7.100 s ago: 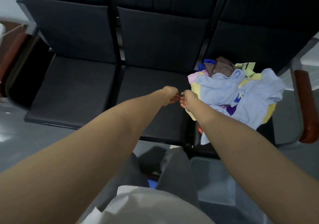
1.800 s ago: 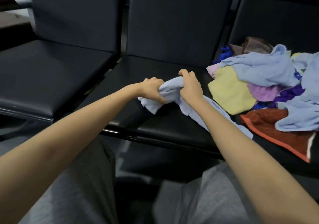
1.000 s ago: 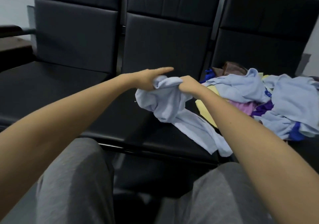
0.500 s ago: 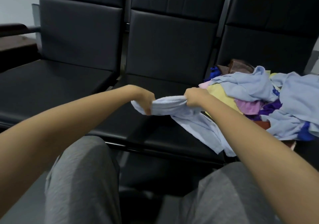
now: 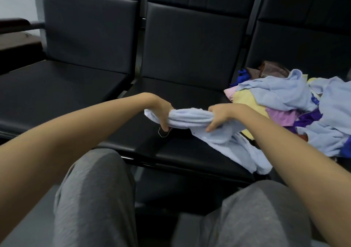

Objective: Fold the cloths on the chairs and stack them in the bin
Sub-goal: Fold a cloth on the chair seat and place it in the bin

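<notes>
The left hand [image 5: 161, 113] and right hand [image 5: 218, 117] are each gripping, fingers curled, one end of a bunched light blue cloth [image 5: 190, 118] just above the middle chair seat [image 5: 171, 148]. The cloth's tail is trailing beside the cloth pile [image 5: 284, 98]. With the fabric roped rather than flat, a fold is likely coming out lumpy, and the tail is risking slipping off the seat edge.

Three chairs stand side by side. Over the seat of the middle chair [image 5: 171, 148], the left hand [image 5: 163, 113] and the right hand [image 5: 218, 115] hold a bunched cloth [image 5: 190, 120] between them. Its loose end trails right and forward across the seat to the front edge. A pile of cloths [image 5: 284, 98] lies on the right chair [image 5: 303, 43], just right of the right hand. The left chair [image 5: 57, 87] stands to the left, and the person's knees [image 5: 95, 189] are in front of the seats.
</notes>
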The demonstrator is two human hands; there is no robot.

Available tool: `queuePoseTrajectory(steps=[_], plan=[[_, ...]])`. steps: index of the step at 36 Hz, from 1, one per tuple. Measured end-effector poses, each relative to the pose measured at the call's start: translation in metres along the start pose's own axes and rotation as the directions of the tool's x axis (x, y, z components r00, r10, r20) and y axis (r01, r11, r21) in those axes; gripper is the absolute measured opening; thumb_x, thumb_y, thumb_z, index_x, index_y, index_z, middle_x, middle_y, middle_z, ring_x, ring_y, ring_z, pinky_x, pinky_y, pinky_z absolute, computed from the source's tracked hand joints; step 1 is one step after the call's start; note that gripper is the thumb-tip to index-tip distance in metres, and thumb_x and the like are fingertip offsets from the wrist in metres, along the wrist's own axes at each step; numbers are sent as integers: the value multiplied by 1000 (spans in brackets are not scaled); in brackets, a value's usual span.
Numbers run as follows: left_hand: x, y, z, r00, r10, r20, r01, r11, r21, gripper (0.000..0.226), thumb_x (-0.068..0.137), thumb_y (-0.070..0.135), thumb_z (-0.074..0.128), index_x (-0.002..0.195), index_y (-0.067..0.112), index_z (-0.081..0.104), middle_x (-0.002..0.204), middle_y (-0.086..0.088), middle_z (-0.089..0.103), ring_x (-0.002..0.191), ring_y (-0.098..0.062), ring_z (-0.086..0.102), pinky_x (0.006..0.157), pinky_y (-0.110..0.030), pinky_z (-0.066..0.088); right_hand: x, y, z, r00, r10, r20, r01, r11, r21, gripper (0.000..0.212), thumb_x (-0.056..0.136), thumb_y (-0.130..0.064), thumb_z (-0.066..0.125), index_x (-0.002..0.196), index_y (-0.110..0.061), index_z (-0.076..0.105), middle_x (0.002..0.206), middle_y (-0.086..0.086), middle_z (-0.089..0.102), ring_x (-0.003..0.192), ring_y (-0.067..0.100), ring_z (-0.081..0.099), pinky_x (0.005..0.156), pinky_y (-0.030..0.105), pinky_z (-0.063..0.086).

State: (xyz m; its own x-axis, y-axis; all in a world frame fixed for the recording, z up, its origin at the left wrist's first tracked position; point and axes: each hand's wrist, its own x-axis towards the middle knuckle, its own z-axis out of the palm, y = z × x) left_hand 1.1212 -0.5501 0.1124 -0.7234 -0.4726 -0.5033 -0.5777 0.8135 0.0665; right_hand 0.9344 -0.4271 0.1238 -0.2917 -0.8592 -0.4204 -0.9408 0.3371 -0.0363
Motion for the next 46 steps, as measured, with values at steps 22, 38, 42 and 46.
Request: queuePoseTrajectory(steps=[22, 38, 42, 46], plan=[[44, -21, -23, 995, -94, -22, 55, 738, -672, 10, 73, 6, 60, 78, 9, 52, 62, -6, 49, 52, -16, 43, 48, -22, 33, 50, 4, -25, 918, 17, -396, -107, 973, -207, 16, 88, -26, 52, 102, -18, 49, 109, 6, 60, 97, 29, 57, 71, 34, 36], [72, -44, -136, 769, -519, -373, -360, 131, -924, 15, 93, 2, 44, 105, 6, 53, 82, -9, 51, 63, -14, 55, 49, -21, 46, 94, -2, -141, 574, -87, -815, -142, 969, -204, 32, 84, 6, 50, 115, -3, 48, 119, 19, 49, 111, 37, 46, 81, 42, 36], [55, -51, -171, 265, -534, -803, -625, 539, -565, 11, 89, 18, 44, 85, 17, 54, 84, 3, 53, 76, -7, 47, 66, -21, 39, 83, -12, -181, 389, -60, -919, -104, 989, -108, 44, 77, 12, 55, 117, -2, 46, 121, 20, 48, 109, 37, 43, 85, 40, 35], [53, -64, -158, 52, -359, -932, -530, 781, -330, 26, 77, 5, 41, 64, 24, 31, 68, 11, 35, 65, -5, 33, 60, -21, 29, 78, -13, -180, 322, -158, -933, -116, 972, -205, 35, 82, 10, 50, 116, -1, 48, 115, 23, 49, 103, 37, 45, 83, 40, 35]])
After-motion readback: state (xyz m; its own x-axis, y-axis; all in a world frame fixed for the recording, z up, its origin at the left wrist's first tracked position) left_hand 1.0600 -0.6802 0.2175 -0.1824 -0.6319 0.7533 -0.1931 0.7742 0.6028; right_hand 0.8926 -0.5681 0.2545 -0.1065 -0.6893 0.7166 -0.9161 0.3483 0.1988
